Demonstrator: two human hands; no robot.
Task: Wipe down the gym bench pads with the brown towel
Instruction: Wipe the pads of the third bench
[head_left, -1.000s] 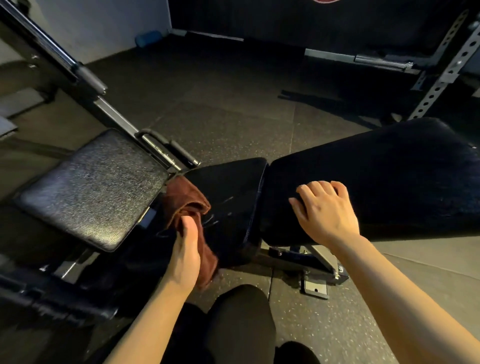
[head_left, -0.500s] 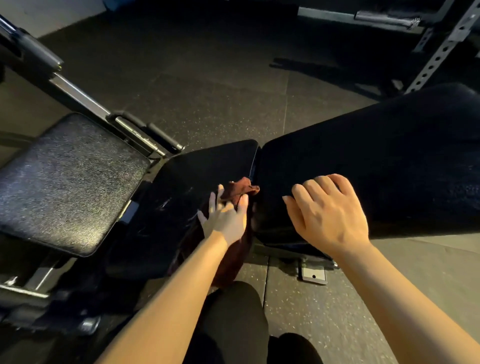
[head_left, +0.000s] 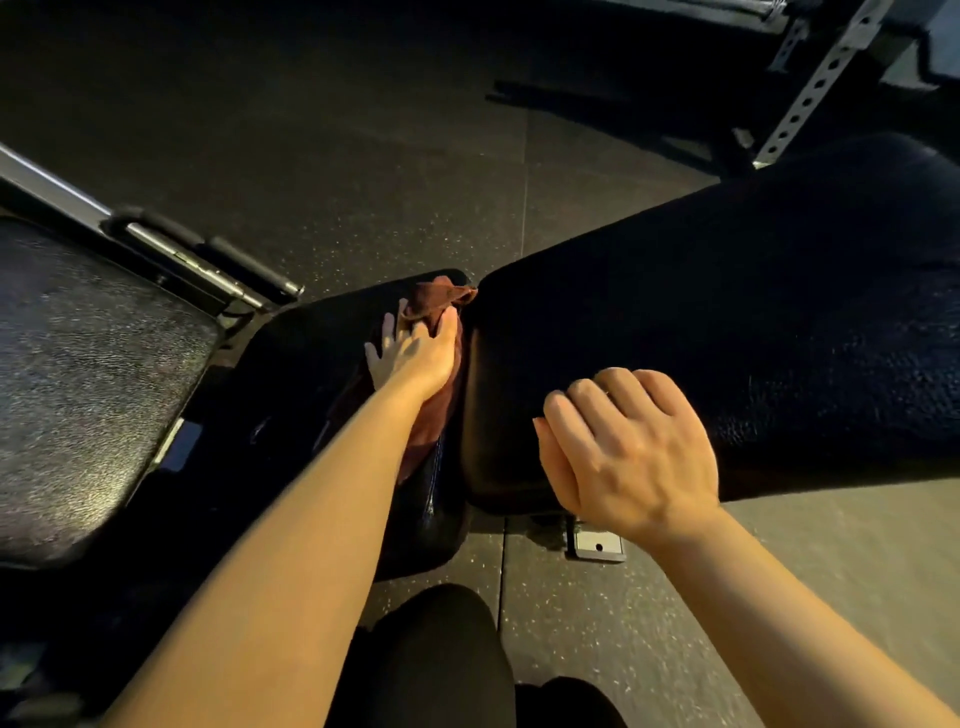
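Towel: I see the brown towel (head_left: 435, 332) bunched on the far right part of the seat pad (head_left: 311, 395), right against the gap where the seat pad meets the back pad (head_left: 727, 322). Part of it trails down towards me under the wrist.

Left hand: The left hand (head_left: 413, 351) presses on the towel, fingers spread and fairly straight over the cloth, thumb on the side nearest the gap. It is flat on the fabric; I cannot tell whether any finger hooks a fold.

Right hand: The right hand (head_left: 631, 447) rests on the near corner of the back pad, fingers curled over the pad's edge, holding nothing loose.

Bench: Both pads are black and textured; the back pad runs off to the upper right.

Neighbouring machine: A second black pad (head_left: 88, 384) sits at left, with a metal bar and foam-sleeved handles (head_left: 208, 254) behind it.

Floor: Dark speckled rubber floor (head_left: 363, 156); a metal foot plate (head_left: 597, 545) shows under the bench.

Background: A perforated steel upright (head_left: 826, 78) stands at upper right.

Foreground: My view includes a knee in black fabric (head_left: 431, 654) at the bottom.
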